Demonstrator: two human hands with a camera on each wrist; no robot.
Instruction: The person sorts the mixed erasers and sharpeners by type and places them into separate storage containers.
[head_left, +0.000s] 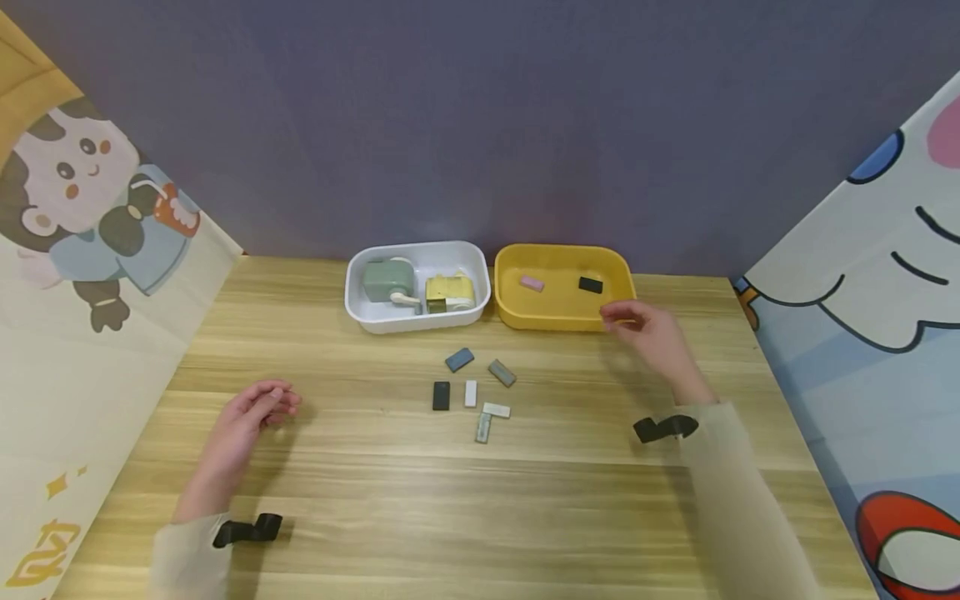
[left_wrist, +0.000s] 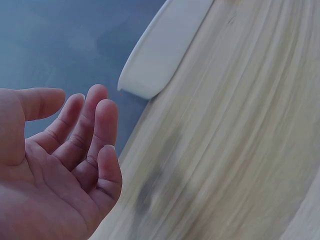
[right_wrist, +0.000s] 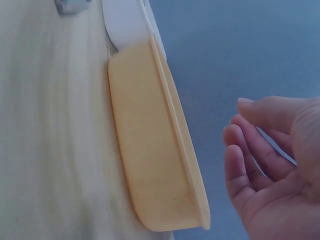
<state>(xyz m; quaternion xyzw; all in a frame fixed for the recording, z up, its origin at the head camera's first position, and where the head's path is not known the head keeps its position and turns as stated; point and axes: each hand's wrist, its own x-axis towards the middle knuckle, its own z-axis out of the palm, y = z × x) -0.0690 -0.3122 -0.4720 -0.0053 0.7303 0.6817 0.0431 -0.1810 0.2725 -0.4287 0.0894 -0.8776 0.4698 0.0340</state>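
at the yellow tray's (head_left: pixel 517 315) near right corner hovers the right hand (head_left: pixel 648 332), fingers loosely curled, empty. inside the tray lie a pink block (head_left: pixel 532 283) and a black block (head_left: pixel 590 285). just left stands a white tray (head_left: pixel 360 308). six small blocks (head_left: pixel 470 393) lie mid-table (head_left: pixel 525 500). the left hand (head_left: pixel 251 414) rests relaxed and empty, well apart.

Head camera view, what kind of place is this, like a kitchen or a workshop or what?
Probably a staged tabletop sorting station, not a kitchen: a wooden table fenced by cartoon-printed panels, with a white tray, a yellow tray and small loose blocks.
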